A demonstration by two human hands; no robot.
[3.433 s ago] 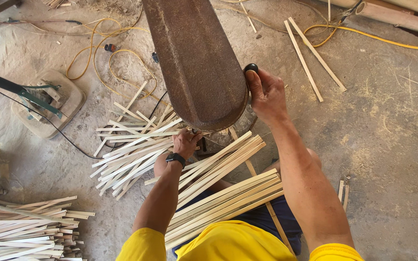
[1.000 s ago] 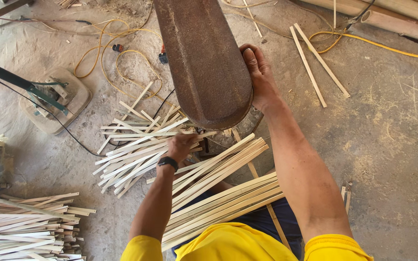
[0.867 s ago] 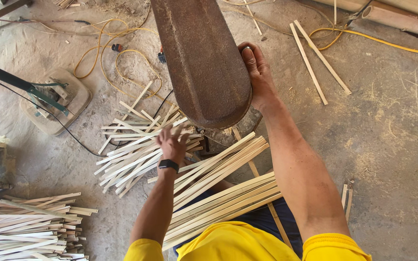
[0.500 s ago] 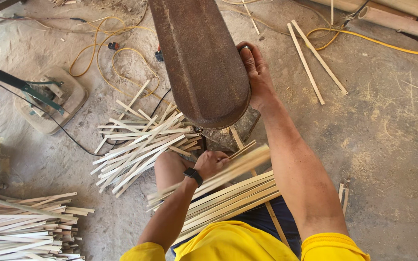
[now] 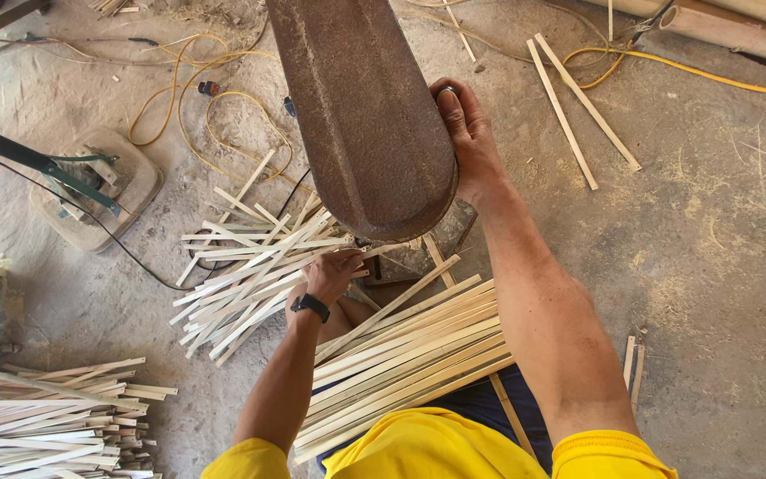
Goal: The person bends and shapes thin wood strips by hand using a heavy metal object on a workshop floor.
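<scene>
Underfoot, dusty concrete floor (image 5: 711, 266); left hand (image 5: 334, 270) pinches a strip (image 5: 259, 257), right hand (image 5: 465, 133) wraps the rusty machine (image 5: 361, 115).

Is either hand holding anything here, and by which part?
The right hand grips the side edge of the rusty metal guard. The left hand rests on a pale wood strip near its end; a closed grip cannot be told.
</scene>
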